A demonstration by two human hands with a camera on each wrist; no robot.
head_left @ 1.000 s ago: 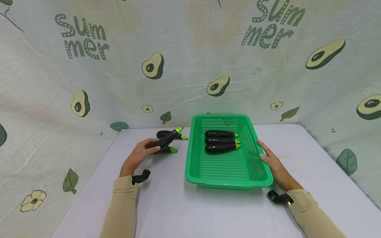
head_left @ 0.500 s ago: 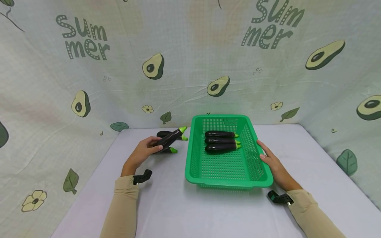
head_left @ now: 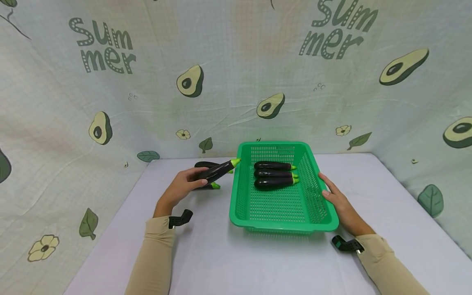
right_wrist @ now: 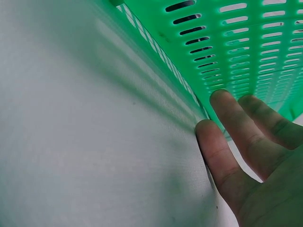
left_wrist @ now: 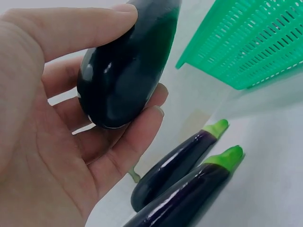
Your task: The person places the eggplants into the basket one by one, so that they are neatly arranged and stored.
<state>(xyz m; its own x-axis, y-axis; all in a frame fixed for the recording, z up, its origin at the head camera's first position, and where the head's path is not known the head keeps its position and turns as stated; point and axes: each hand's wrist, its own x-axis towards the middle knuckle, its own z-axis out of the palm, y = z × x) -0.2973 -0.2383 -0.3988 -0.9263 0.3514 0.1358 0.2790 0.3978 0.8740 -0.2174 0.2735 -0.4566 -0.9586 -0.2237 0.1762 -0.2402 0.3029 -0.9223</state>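
Observation:
My left hand (head_left: pixel 184 184) holds a dark purple eggplant (head_left: pixel 216 172) by its rounded end. Its green stem points right and overlaps the left rim of the green basket (head_left: pixel 239 205) in the head view. Below it, two more eggplants lie on the table, a far one (head_left: pixel 206 164) and a near one (left_wrist: pixel 189 189). Three eggplants (head_left: pixel 274 183) lie side by side inside the basket, stems to the right. My right hand (head_left: pixel 341 207) holds the basket's right side, thumb at the rim; in the right wrist view, several fingers (right_wrist: pixel 253 142) lie against the perforated outer wall.
A white-covered table (head_left: pixel 206 254) bears everything. Behind it hangs a pale cloth (head_left: pixel 228 82) printed with avocados, leaves and lettering, which also runs along both sides. A black wrist device (head_left: pixel 180 219) sits on the left cuff, another (head_left: pixel 346 244) on the right.
My left hand has moved slightly right with the eggplant, whose stem end has swung lower and reached the basket's left rim. My right hand and the basket have stayed put.

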